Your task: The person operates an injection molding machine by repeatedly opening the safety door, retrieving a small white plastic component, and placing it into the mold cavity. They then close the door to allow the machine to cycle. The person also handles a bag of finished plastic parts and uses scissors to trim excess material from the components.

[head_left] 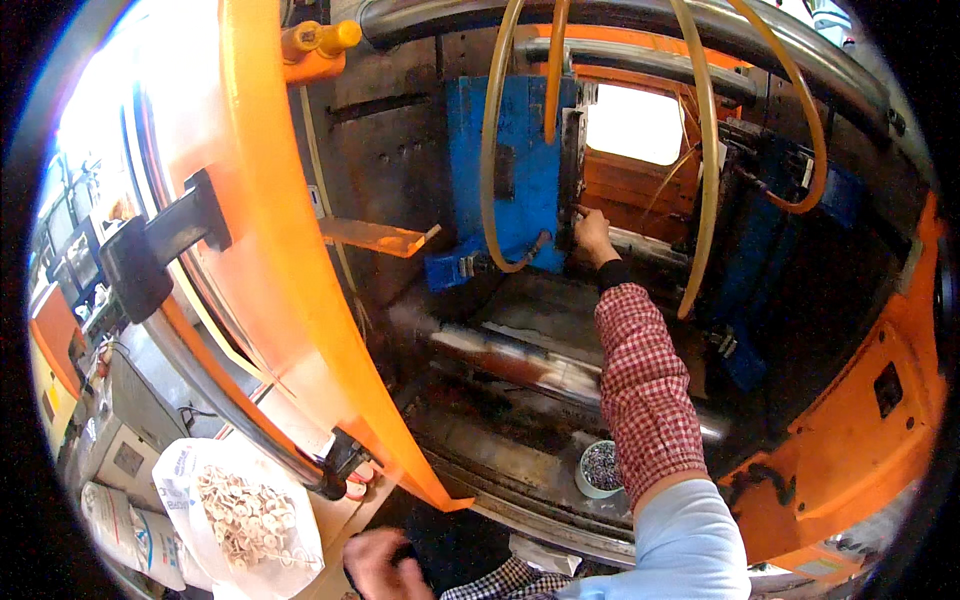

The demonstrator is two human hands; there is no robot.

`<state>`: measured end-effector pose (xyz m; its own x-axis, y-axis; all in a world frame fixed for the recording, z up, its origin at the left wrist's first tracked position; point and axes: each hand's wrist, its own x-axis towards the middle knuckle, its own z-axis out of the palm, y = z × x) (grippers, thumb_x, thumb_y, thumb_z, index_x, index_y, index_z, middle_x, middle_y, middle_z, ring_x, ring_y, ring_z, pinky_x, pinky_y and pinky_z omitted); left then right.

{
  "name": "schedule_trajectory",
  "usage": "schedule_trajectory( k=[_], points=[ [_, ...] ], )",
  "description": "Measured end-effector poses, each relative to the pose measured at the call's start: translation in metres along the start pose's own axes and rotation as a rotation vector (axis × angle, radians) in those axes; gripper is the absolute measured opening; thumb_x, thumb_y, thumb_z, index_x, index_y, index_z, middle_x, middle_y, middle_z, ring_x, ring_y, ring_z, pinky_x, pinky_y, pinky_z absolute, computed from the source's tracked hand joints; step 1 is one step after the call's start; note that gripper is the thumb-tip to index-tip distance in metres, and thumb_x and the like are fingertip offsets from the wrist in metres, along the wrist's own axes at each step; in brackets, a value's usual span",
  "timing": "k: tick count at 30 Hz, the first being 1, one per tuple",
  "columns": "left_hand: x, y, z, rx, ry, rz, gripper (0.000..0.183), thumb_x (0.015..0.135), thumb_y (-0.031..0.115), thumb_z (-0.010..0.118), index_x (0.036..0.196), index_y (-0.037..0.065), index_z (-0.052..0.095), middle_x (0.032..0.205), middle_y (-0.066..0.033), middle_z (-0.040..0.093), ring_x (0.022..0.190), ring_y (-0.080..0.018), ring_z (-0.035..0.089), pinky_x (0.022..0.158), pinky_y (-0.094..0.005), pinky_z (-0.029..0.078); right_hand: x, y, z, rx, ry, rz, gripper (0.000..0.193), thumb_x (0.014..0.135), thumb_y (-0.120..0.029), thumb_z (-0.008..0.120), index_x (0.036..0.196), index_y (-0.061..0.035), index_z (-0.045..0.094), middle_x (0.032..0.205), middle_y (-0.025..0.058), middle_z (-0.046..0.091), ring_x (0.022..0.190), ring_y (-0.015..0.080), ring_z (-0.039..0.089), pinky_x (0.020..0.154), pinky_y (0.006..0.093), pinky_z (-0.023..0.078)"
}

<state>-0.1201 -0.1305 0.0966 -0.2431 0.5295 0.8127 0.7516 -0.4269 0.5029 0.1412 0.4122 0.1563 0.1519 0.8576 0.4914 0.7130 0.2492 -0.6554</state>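
My right arm, in a red checked sleeve cover, reaches deep into an orange-framed machine. My right hand (594,234) is at the inner edge of a blue mould half (515,160), its fingers bent together against the dark mould face (572,150). Whatever they may pinch is too small to make out. Low in the picture, my left hand (385,565) is smeared by motion beside the orange door (290,250), its fingers indistinct. Below my right forearm stands a pale cup (598,470) filled with small dark and light bits.
Yellowish hoses (495,130) loop down in front of the moulds. A second blue mould half (770,230) stands on the right. A shiny bar (520,360) crosses the machine below my arm. At lower left, a white bag (240,520) holds many small pale round parts. The door has a black handle (165,240).
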Motion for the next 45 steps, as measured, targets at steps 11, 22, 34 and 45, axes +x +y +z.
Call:
schedule_trajectory(
  k=[11,22,34,45],
  points=[
    [0.091,-0.056,-0.013,-0.468,0.042,-0.491,0.012,0.089,0.013,0.056,0.088,0.001,0.055,0.071,-0.0031,0.058,0.059,-0.0061,0.05,0.054,-0.0187,0.038,-0.313,-0.172,-0.085,0.582,0.199,-0.596,0.013,0.088,-0.008,0.05,0.086,-0.0007,0.06,0.071,0.0104,0.057,0.063,0.0197,0.054,0.057,0.0305,0.042],
    [0.055,0.016,0.003,-0.628,-0.302,-0.329,0.009,0.087,0.006,0.058,0.09,0.0,0.051,0.076,-0.0058,0.063,0.068,-0.0104,0.059,0.061,-0.022,0.045,-0.592,-0.114,0.005,0.637,-0.837,-0.923,0.019,0.08,-0.013,0.059,0.094,-0.0019,0.061,0.08,0.0122,0.064,0.073,0.0274,0.063,0.062,0.0357,0.051],
    [-0.004,0.138,0.067,-0.873,-0.768,0.301,0.022,0.086,0.013,0.052,0.098,-0.001,0.039,0.082,-0.0159,0.04,0.08,-0.0319,0.044,0.08,-0.0425,0.031,-0.597,-0.078,0.016,0.343,-0.954,-1.0,0.009,0.08,-0.012,0.057,0.08,-0.0036,0.059,0.07,0.0139,0.061,0.067,0.0262,0.063,0.059,0.0363,0.05],
    [-0.064,0.229,0.109,-1.064,-0.7,0.236,0.027,0.084,0.012,0.051,0.103,-0.006,0.045,0.099,-0.0217,0.048,0.096,-0.0346,0.047,0.087,-0.0425,0.035,-0.619,-0.064,0.023,0.318,-1.051,-1.008,0.013,0.082,-0.016,0.059,0.088,-0.0041,0.061,0.076,0.015,0.063,0.072,0.0229,0.064,0.062,0.0352,0.05]
  ],
)
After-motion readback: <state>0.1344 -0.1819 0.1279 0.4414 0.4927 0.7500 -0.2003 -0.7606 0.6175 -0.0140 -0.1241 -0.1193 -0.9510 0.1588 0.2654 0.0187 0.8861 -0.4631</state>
